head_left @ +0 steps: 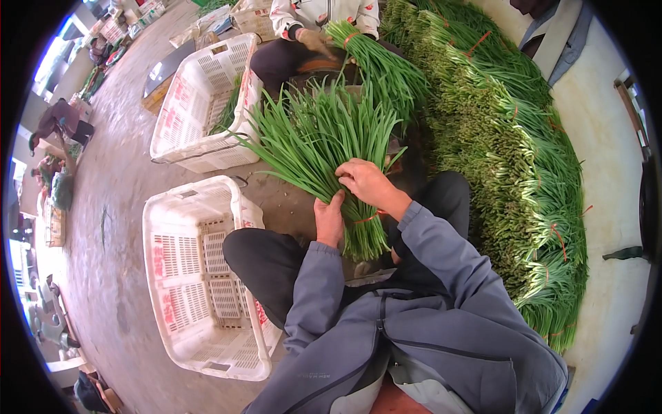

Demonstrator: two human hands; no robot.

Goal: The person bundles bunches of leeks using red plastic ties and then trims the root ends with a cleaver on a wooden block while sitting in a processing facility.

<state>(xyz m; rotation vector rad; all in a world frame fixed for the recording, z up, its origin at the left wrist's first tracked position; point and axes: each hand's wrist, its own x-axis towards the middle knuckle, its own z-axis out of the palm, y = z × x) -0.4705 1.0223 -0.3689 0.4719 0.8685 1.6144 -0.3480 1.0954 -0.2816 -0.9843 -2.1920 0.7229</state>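
Observation:
A large bundle of long green leafy stalks [362,234] stands fanned out before me, tied low down with a red band [367,217]. My left hand [329,217] is closed round its left side, thumb upward. My right hand [369,181] reaches across higher up, its fingers bent and pinching leaves in the middle of the bundle. Some of the left fingers are hidden behind the stalks. Beyond it, a co-worker's gloved hand [314,40] is beside another tied green bundle [379,69].
White plastic crates flank me on the left, one near [176,331] and one farther [176,131] with greens inside. A long banked pile of tied greens [503,172] runs along my right, beside a pale wall [600,207]. Other people [58,124] sit far left on the concrete floor [114,207].

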